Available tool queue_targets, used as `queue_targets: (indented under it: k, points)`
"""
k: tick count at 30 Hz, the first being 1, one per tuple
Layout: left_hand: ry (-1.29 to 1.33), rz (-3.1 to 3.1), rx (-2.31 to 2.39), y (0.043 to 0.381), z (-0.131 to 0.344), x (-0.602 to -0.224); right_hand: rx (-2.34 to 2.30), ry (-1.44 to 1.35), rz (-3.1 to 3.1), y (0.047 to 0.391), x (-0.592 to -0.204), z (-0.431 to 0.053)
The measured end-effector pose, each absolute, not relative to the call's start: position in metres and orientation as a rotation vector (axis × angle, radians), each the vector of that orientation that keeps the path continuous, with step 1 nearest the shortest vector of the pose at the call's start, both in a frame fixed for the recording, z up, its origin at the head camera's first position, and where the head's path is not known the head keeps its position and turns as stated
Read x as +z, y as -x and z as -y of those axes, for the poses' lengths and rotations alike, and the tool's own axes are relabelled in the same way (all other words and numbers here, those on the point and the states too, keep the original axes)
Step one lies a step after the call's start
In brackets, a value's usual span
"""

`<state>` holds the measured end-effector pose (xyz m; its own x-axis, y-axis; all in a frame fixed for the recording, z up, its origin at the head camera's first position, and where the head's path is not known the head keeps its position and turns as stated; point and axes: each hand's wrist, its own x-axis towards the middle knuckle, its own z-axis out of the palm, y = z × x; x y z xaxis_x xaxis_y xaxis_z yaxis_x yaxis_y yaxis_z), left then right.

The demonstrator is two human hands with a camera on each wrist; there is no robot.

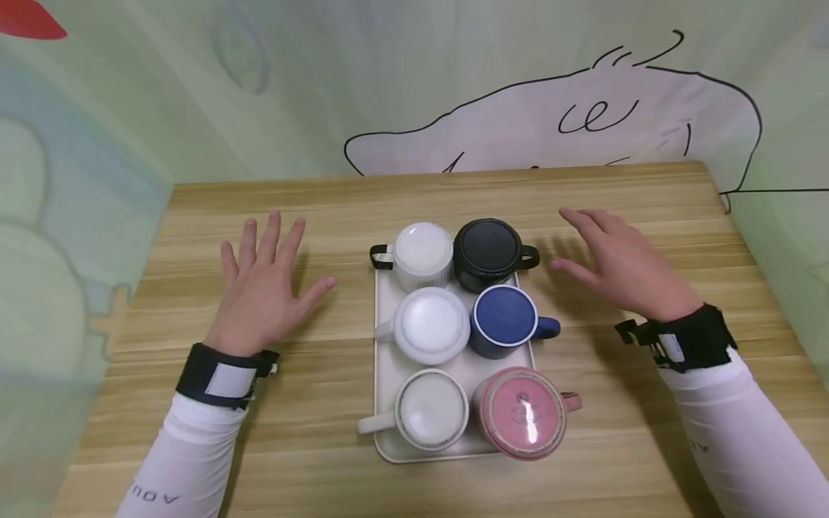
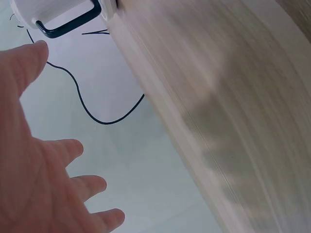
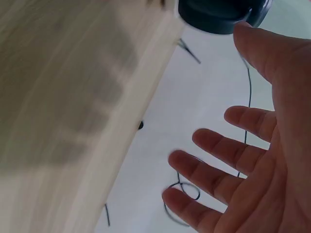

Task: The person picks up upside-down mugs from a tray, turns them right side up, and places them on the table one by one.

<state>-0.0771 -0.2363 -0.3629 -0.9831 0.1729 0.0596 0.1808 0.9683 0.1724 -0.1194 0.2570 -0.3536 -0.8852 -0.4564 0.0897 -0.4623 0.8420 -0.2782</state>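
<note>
While my left hand (image 1: 257,306) hovers spread over the wood-grained table (image 1: 129,403), fingers straight and holding nothing, a pale, round-cornered tray (image 1: 383,381) lies to its right, bearing six mugs (image 1: 505,316) that look upturned. I judge them ceramic: rigid, fairly heavy, slick where glazed and apt to chip if knocked together, so their outward handles or curved walls seem the best hold. Down the tray's left side, far to near, come a ribbed white mug (image 1: 424,252) with black handle trim, a smooth white mug (image 1: 432,324) and an off-white mug (image 1: 432,410), handles pointing left. Beside them, far to near, are a dark mug (image 1: 487,248), a blue mug (image 1: 505,316) edged in white and a glossy pink mug (image 1: 523,411) with a stamped base, handles pointing right. My right hand (image 1: 624,266) hovers near the dark mug, empty, fingers extended.
</note>
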Motion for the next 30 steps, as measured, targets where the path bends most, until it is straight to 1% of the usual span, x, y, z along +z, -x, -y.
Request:
queue_targets:
  k: [5,14,30]
  points:
    - [0.281,3.074,-0.277,0.075,0.236,-0.363,0.454,-0.834,3.031,0.124,-0.350,-0.241]
    - [0.296,3.056,-0.291,0.074,0.234,-0.362,0.415,-0.994,3.000,0.132,-0.356,-0.219]
    - [0.320,3.050,-0.297,0.079,0.230,-0.358,0.592,-1.089,2.880,0.139,-0.360,-0.217]
